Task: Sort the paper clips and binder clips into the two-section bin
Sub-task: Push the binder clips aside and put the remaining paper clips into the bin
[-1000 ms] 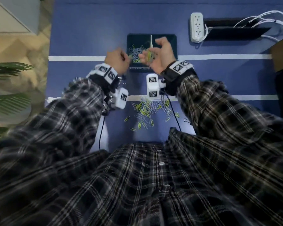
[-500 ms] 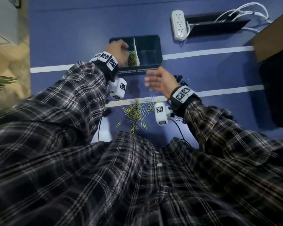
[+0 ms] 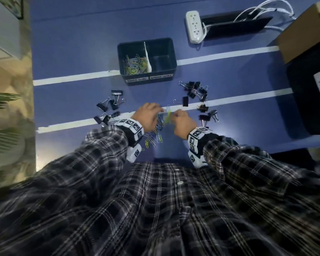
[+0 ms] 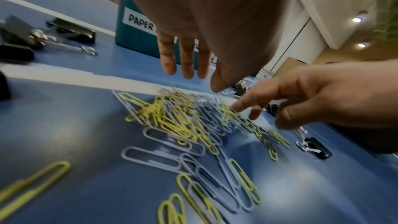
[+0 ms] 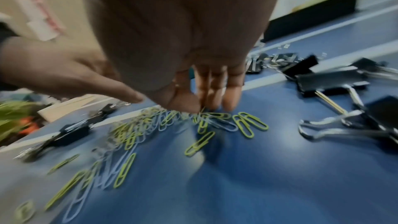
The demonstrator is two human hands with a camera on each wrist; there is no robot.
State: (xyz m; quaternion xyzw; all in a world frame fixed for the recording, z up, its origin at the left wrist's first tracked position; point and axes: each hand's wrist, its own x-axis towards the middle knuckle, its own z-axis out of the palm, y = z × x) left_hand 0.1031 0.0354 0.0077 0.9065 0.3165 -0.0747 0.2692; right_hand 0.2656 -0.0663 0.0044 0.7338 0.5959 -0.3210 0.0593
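A dark two-section bin (image 3: 148, 41) stands on the blue table; its left section holds paper clips (image 3: 136, 64) and its right section looks bare. A pile of yellow and pale paper clips (image 3: 153, 140) (image 4: 172, 120) (image 5: 133, 130) lies under both hands. My left hand (image 3: 155, 112) (image 4: 202, 81) hovers over the pile with straight fingers, holding nothing. My right hand (image 3: 177, 115) (image 5: 199, 107) reaches into the pile's far edge, thumb and fingers pinching clips there. Black binder clips lie in a left group (image 3: 110, 104) and a right group (image 3: 196, 91) (image 5: 331, 81).
White tape lines (image 3: 72, 78) cross the table. A power strip (image 3: 193, 29) with cables lies behind the bin. A cardboard box (image 3: 307, 32) sits on a black case (image 3: 310, 100) at the right. Plant leaves (image 3: 2, 100) show beyond the left edge.
Both hands have come back from the bin to the pile near me. The left hand was in the bin's left section and is now over the pile; the right now pinches clips.
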